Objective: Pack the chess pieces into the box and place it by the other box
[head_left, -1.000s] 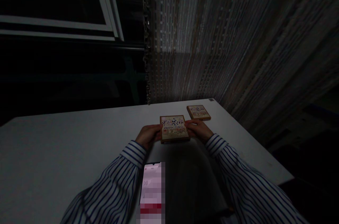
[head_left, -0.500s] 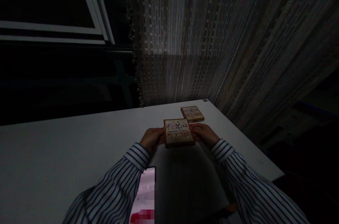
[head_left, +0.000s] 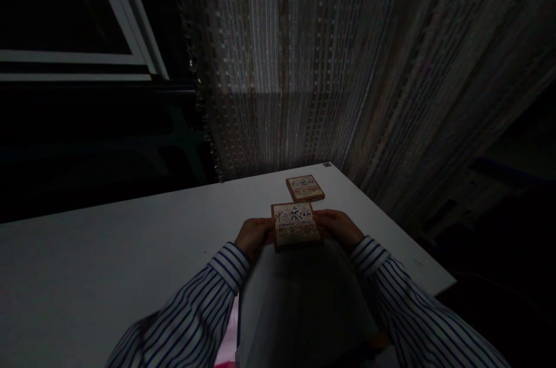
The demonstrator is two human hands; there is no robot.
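A square flat box (head_left: 296, 223) with Chinese lettering and a brown rim is held just above the white table (head_left: 108, 252). My left hand (head_left: 254, 237) grips its left edge and my right hand (head_left: 337, 227) grips its right edge, fingers curled round the sides. A second, matching box (head_left: 304, 188) lies flat on the table just beyond it, near the far right corner. Both my sleeves are white with dark stripes.
A pale bead curtain (head_left: 313, 66) hangs behind the table. A dark window with a white frame (head_left: 130, 37) is at the upper left. A lit phone screen (head_left: 230, 339) lies under my left forearm, mostly hidden. The table's right edge (head_left: 417, 252) drops into darkness.
The view has swung leftward, so the boxes and hands sit a little further right and lower. The held box stays in both hands. The phone has slid mostly out of sight under my arm.
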